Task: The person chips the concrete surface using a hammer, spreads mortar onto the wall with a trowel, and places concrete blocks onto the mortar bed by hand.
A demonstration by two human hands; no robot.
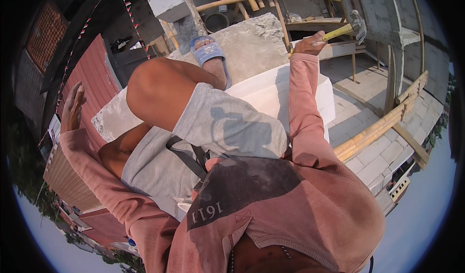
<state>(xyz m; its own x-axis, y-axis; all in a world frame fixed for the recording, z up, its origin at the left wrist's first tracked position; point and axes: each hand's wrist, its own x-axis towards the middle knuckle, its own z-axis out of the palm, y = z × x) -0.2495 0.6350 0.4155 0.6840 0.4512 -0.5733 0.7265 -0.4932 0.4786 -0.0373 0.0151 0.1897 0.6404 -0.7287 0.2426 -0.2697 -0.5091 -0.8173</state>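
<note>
At the upper right, my right hand (309, 44) is closed round the handle of a claw hammer (337, 32). The yellow handle slants up to a grey metal head beyond my fist. My left hand (72, 107) is raised at the far left with its fingers stretched out, holding nothing and apart from the things around it. Beneath me are white blocks (264, 90), next to a rough-edged concrete slab (249, 45). One foot, in a blue slide sandal (208, 53), rests on that slab with the knee bent.
Bamboo poles (378, 125) run along the right over grey blockwork (392, 149). A pale block column (167, 2) rises ahead, near a dark bucket (216, 22). Red corrugated sheeting (89, 77) lies lower on the left, with a striped flag string (127, 4) above it.
</note>
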